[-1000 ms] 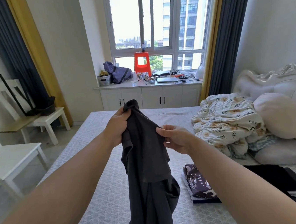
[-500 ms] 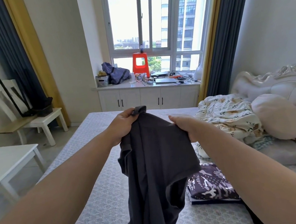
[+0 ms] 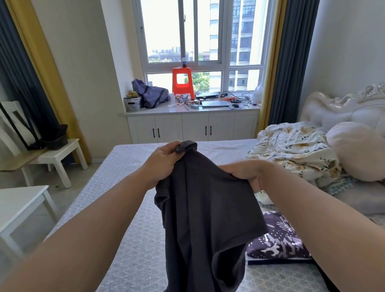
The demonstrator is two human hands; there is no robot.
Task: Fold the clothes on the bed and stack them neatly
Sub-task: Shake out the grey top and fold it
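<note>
In the head view, a dark grey garment [image 3: 206,215] is held up above the bed [image 3: 115,237] by both hands. Its top edge is pinched by the left hand [image 3: 162,164], whose fingers are curled round a bunched corner of the cloth at the higher point. The other end of that edge is gripped by the right hand [image 3: 245,174], set lower and to the right, with the fingers tucked under the fabric. Between the two hands the cloth is stretched in a slanting line, and the rest hangs down in loose folds toward the lower edge of the picture; whether it touches the mattress cannot be told.

A folded patterned garment [image 3: 277,239], dark with pale markings, is seen lying flat on the bed just right of the hanging cloth, partly hidden by the right forearm. A crumpled floral quilt [image 3: 294,149] and a round pink pillow [image 3: 359,149] are seen near the headboard. A white chair [image 3: 10,207] is placed on the floor left of the bed.
</note>
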